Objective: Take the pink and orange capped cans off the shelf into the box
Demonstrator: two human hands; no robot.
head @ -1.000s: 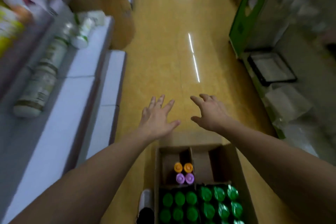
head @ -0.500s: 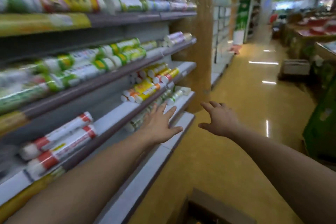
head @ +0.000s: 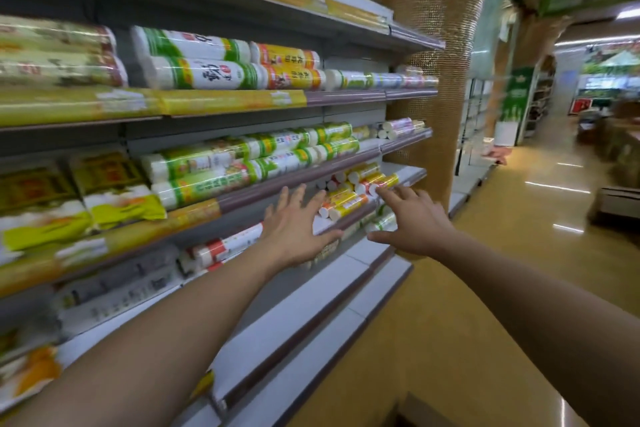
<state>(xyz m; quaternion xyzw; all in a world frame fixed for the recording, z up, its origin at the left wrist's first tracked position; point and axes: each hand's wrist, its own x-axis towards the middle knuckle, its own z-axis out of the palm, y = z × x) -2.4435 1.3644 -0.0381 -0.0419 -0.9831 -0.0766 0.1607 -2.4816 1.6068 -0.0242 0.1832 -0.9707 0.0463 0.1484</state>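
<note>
**Both hands out at the noodle shelf**

Head view: my left hand [head: 294, 232] is stretched toward the shelving with fingers straight and fanned apart, holding nothing; its fingertips [head: 317, 199] lie just beside the stack of yellow-and-orange rolls [head: 349, 198] on the lower shelf [head: 405, 175]. My right hand [head: 412, 218] is out too, fingers loosely extended and empty, forefinger close to the round end of one roll. I cannot tell whether it touches. The rolls lie on their sides, ends toward the aisle, piled in a small heap near the shelf's far end, below the green-and-white rolls [head: 242, 163].

I judge these are wrapped bundles of dry noodles: light to moderate in weight, stiff along their length but brittle inside, with slick film that could slide under a weak hold. The stack may roll if one is pulled from below. I would take the topmost roll around its middle, thumb under and fingers over, without squeezing hard.
</note>
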